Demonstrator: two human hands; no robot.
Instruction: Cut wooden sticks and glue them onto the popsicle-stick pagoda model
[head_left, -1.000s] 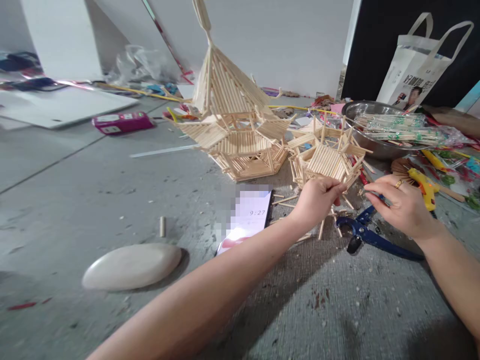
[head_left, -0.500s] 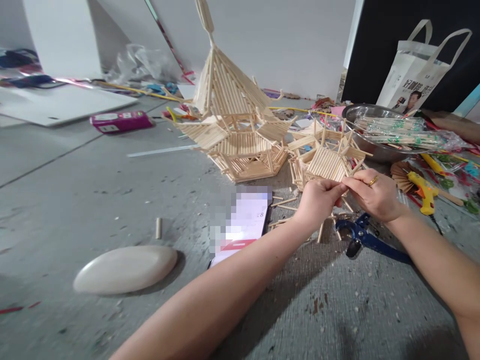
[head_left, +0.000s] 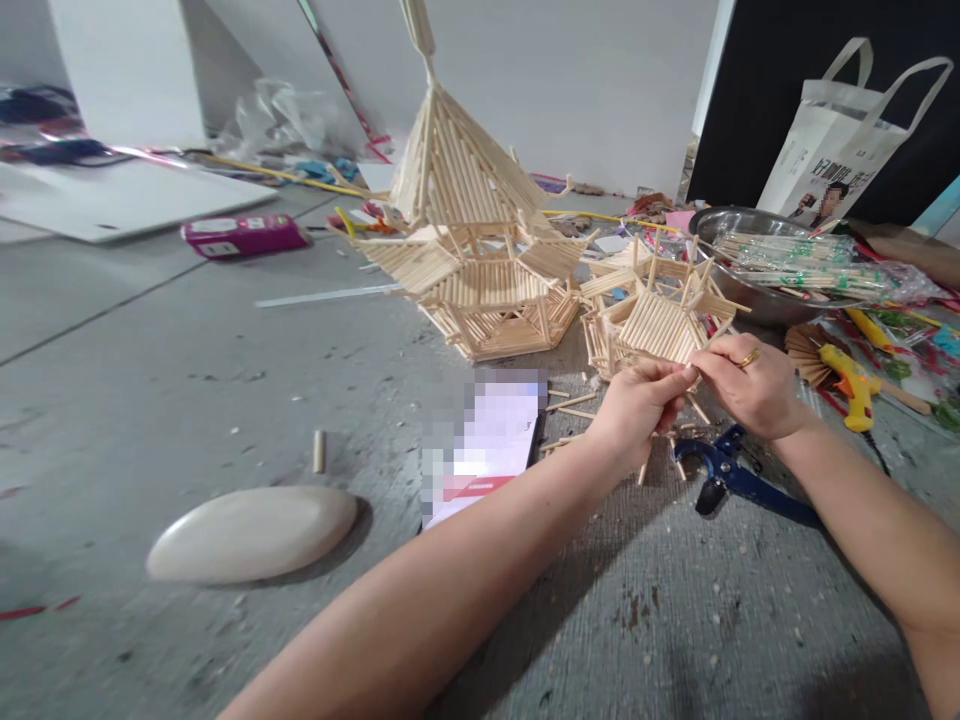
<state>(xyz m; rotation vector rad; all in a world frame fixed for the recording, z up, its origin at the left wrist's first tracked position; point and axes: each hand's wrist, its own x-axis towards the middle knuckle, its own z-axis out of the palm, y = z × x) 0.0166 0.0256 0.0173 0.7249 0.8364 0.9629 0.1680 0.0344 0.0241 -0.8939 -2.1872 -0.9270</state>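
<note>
My left hand (head_left: 643, 402) and my right hand (head_left: 752, 388) meet fingertip to fingertip in front of a small wooden-stick model (head_left: 660, 322). Both hands are closed in a pinch. Whatever lies between the fingertips is too small and too covered to name. The right one wears a ring. Behind the fingers, the model's sloping panel of side-by-side sticks shows, while its lower front is partly hidden. Short loose sticks (head_left: 576, 402) are scattered beside and under my hands. A blue-handled cutter (head_left: 739, 482) lies just below my right wrist.
A taller stick pavilion (head_left: 480, 285) with a pointed roof stands left of the small model. A lit phone (head_left: 491, 430) lies by my left forearm, near a smooth pale oval object (head_left: 251, 535). To the right are a metal bowl (head_left: 757, 300) of wrapped sticks and a yellow glue gun (head_left: 851, 385).
The camera view has shifted slightly. My hands stay pinched together at the same place by the small model, with barely any movement of the fingers.
</note>
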